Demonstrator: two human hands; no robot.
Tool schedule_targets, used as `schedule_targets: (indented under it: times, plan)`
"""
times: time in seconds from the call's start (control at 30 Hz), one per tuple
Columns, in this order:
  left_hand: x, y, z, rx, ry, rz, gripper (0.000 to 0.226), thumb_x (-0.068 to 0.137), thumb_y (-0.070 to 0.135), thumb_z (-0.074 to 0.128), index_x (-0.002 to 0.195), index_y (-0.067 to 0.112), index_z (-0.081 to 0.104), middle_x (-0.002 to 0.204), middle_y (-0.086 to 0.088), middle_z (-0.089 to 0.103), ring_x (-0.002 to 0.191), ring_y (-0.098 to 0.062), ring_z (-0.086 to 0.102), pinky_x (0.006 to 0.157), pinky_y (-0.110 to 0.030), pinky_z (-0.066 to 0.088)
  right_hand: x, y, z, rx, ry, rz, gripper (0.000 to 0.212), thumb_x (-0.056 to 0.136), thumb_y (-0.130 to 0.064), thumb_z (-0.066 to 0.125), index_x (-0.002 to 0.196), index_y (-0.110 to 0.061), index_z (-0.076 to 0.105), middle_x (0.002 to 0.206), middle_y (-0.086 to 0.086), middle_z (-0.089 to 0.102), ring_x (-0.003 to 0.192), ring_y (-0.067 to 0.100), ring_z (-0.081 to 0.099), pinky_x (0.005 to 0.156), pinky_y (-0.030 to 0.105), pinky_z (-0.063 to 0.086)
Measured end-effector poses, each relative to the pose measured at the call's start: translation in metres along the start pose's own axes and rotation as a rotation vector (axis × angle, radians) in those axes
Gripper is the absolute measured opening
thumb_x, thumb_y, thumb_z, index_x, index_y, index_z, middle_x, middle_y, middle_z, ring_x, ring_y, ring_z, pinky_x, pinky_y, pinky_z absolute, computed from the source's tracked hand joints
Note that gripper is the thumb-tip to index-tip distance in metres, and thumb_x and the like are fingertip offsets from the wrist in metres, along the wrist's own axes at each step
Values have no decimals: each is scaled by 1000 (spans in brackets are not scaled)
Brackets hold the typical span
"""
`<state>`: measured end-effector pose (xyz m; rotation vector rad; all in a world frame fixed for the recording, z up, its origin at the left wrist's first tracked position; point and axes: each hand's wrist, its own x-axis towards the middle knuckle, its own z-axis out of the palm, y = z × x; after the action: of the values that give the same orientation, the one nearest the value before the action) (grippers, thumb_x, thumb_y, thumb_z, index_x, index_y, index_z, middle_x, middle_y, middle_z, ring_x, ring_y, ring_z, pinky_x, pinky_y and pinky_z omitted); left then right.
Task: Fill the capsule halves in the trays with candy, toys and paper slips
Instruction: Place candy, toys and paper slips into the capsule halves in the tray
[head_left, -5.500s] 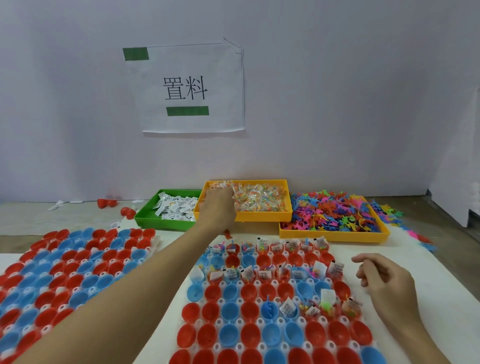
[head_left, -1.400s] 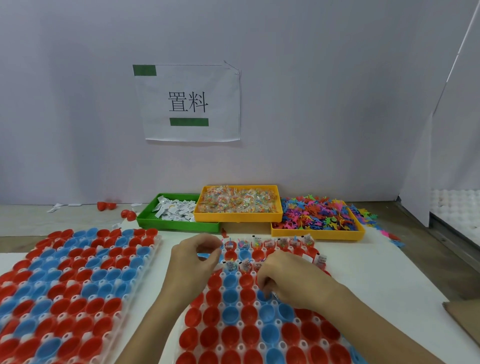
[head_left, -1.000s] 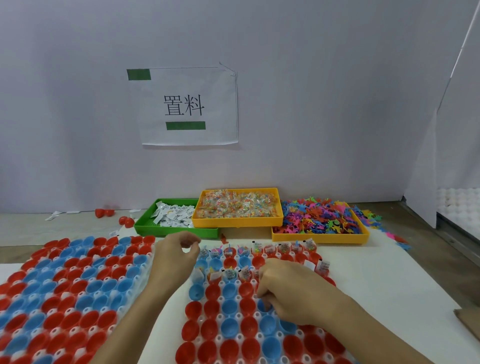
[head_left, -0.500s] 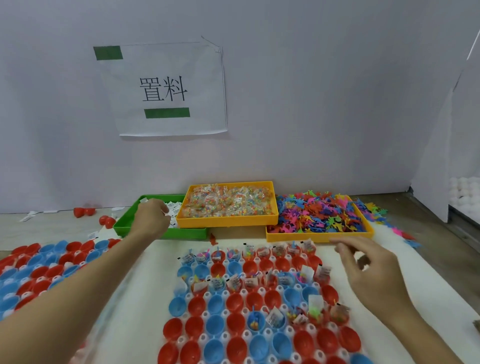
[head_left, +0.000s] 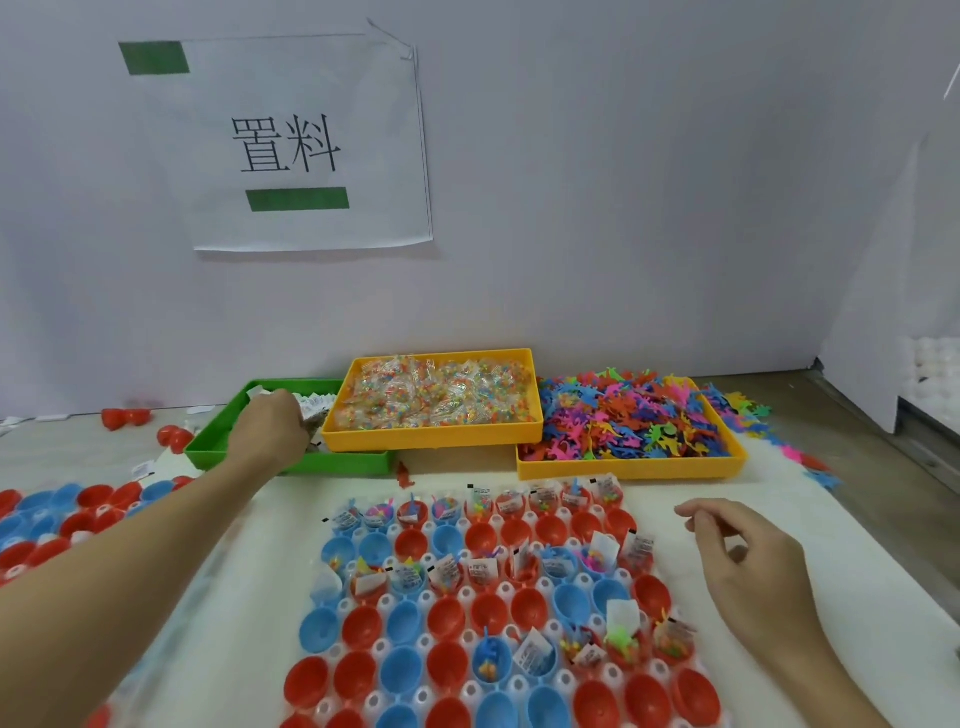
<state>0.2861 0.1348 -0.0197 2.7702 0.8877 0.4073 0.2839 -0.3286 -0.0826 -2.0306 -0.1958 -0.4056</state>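
Your left hand (head_left: 270, 434) is down in the green bin (head_left: 208, 449) at the table's far edge, fingers curled among the paper slips (head_left: 314, 402); whether it has pinched any, you can't tell from here. Your right hand (head_left: 748, 561) hovers empty and loosely curled off the tray's (head_left: 519, 686) right edge. The tray sits at the near edge, its far rows filled, its near halves mostly bare. Grab a clump and slips will stick together, doubling up in one half. Drag your forearm back low and it may knock the standing slips along the tray's left edge.
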Motion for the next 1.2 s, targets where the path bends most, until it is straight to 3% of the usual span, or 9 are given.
schedule_targets:
  times: [0.13,0.3,0.4,0.53,0.67,0.73,0.83,1.0,1.2]
  plan:
    - [-6,-1,-6,-37,78,63,6,80,-4,58,76,1,60,76,-18,62,72,-34,57,60,-38,48,0,0,0,4,2,-6,31,94,0,57,84,-26,71,87,-13,70,82,9,60,61,9,42]
    - [-8,-7,-16,-112,114,76,15,82,-8,56,87,-4,69,85,-25,65,73,-37,56,67,-40,50,0,-1,0,-23,-8,9,29,94,1,57,85,-23,72,86,-12,70,78,11,62,64,8,42]
    - [-10,-7,-21,-168,157,98,13,89,0,59,88,-5,72,84,-26,68,72,-35,53,68,-37,45,0,-2,0,-22,-3,10,29,94,1,57,84,-22,72,85,-11,70,78,13,63,64,7,42]
    - [-21,3,-33,-257,255,108,26,97,14,56,78,-3,64,74,-21,65,66,-32,53,63,-36,40,-1,-3,-1,-23,5,11,29,93,2,57,83,-20,72,82,-9,70,76,14,63,62,9,42]
    - [-65,25,-43,-374,318,229,16,94,11,61,81,3,64,74,-9,67,64,-21,61,60,-30,49,0,-2,-1,-13,23,25,29,94,1,56,83,-21,72,78,-7,70,74,18,63,60,10,42]
    - [-100,34,-45,-435,250,322,11,93,14,65,85,7,69,73,2,67,65,-5,63,61,-14,49,0,-2,-1,-5,29,26,29,94,1,56,83,-21,72,76,-6,70,72,18,63,59,11,43]
    - [-150,45,-46,-496,58,429,5,90,14,68,90,17,72,72,16,66,66,5,67,63,-6,51,0,-2,0,-11,24,25,29,94,0,56,83,-21,72,75,-7,69,72,16,62,59,20,45]
    - [-198,61,-55,-437,-290,623,11,94,15,64,95,25,67,79,13,74,75,1,68,75,-18,55,0,0,-1,-23,28,31,29,94,0,56,83,-21,72,75,-8,69,73,12,62,62,22,45]
    - [-211,80,-65,-347,-364,772,18,93,14,58,99,22,73,83,12,70,77,-6,63,72,-20,52,-2,-1,-1,-35,25,28,27,95,1,55,85,-20,71,76,-9,68,73,11,62,60,20,42]
